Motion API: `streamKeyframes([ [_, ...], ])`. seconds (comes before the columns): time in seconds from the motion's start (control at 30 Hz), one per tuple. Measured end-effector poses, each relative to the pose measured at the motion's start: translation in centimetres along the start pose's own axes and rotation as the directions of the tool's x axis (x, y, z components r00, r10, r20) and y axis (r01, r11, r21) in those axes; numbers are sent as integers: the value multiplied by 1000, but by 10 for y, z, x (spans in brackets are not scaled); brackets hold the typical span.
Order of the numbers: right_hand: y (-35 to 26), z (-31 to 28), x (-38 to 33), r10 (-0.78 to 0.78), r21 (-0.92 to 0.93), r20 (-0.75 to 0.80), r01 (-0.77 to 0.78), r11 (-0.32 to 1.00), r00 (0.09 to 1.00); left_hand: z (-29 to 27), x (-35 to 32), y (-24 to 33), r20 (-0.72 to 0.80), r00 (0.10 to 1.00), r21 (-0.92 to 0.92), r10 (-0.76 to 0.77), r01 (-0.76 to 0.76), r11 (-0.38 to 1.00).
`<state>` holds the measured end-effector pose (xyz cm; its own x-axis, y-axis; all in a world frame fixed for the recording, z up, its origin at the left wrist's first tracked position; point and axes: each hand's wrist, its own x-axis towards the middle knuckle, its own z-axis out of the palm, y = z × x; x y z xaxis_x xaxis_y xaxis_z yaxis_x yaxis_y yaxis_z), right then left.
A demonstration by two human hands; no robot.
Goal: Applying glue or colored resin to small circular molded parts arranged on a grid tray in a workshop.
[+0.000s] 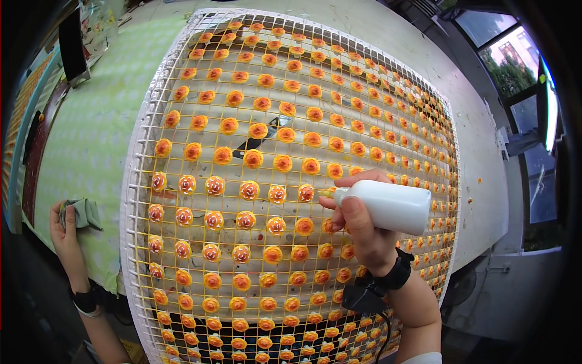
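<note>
At far left, the left hand has its grip pinching a grey-green cloth over a pale green covering; the cloth appears limp and light, and a thumb-and-finger hold is adequate. To its right lies the white-edged mesh rack, judged stiff but springy in its wires, best lifted by the rim. Its rosettes are orange, several at left bearing white marks; they look small, light and liable to smear, so contact with their tops is inadvisable. The nozzle points left, just beside 1 marked rosette; contact cannot be confirmed. The white bottle lies tilted above the mesh, the right hand closed about its nozzle end, grip pinching the shoulder. It is judged light, smooth and squeezable; contents not visible. Recommended hold: around the forward body, pressing evenly. Desk at right.
</note>
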<state>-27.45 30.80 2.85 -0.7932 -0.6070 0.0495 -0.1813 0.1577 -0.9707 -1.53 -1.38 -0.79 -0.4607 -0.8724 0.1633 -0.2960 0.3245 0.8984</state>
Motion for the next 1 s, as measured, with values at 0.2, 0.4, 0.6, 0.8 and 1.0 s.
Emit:
streamKeyframes([
  [0.2, 2, 5, 1, -39, 122, -61, 46, 992, 997, -6, 1, -5, 30, 1000, -16, 6, -6, 1000],
  [0.4, 4, 4, 1, -42, 114, -75, 50, 992, 996, -3, 1, -4, 21, 1000, -16, 9, -8, 1000],
  [0.6, 2, 3, 1, -17, 120, -63, 25, 993, 998, -5, 1, -4, 52, 999, -31, 10, -8, 999],
  [0.8, 3, 2, 0, -23, 122, -80, 33, 992, 997, -5, 2, -7, 33, 999, -24, 19, -18, 1000],
  [1.0, 4, 2, 0, -27, 100, -97, 36, 994, 995, -6, 2, -7, 42, 999, -6, 27, -26, 1000],
])
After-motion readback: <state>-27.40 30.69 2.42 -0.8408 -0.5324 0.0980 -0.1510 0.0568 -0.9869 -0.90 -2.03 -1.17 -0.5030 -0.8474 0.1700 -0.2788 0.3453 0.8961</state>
